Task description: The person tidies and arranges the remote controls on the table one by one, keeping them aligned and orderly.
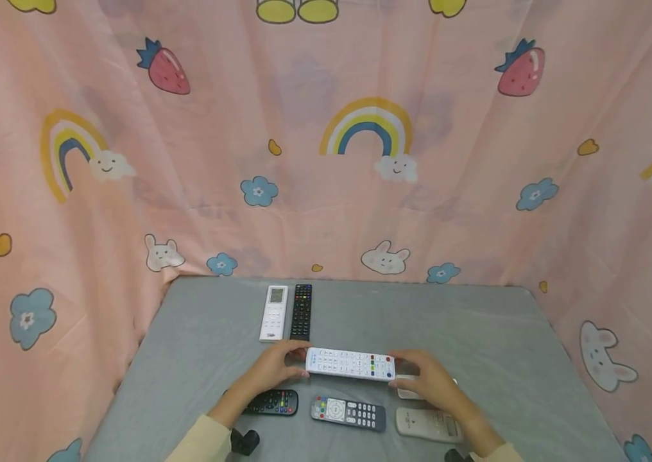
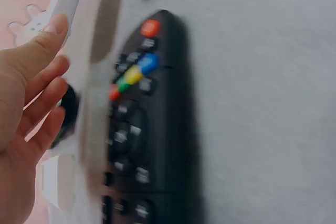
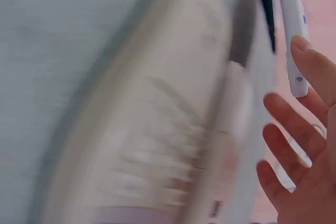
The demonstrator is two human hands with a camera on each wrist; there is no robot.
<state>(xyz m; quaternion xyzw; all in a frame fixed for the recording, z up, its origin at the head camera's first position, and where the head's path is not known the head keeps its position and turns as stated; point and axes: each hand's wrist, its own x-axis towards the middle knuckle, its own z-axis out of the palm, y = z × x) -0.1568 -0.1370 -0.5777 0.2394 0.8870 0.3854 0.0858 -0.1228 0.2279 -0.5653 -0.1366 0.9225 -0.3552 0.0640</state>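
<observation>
A long white remote control (image 1: 351, 364) with many buttons lies crosswise between my two hands in the head view. My left hand (image 1: 271, 371) pinches its left end between thumb and fingers. At the opposite end, beside the red and blue buttons, my right hand (image 1: 430, 382) grips it the same way. The left wrist view shows my left thumb (image 2: 47, 40) against the remote's pale edge, the other fingers bent loosely below. In the right wrist view, the white remote's end (image 3: 297, 77) sits between my right thumb and index finger, held up off the table.
Behind stand a white remote with a display (image 1: 274, 313) and a black remote (image 1: 301, 312), side by side. Nearer me lie a black remote (image 1: 274, 402), a grey remote (image 1: 349, 413) and a beige remote (image 1: 427, 425). Another white remote (image 1: 409, 393) is partly hidden by my right hand.
</observation>
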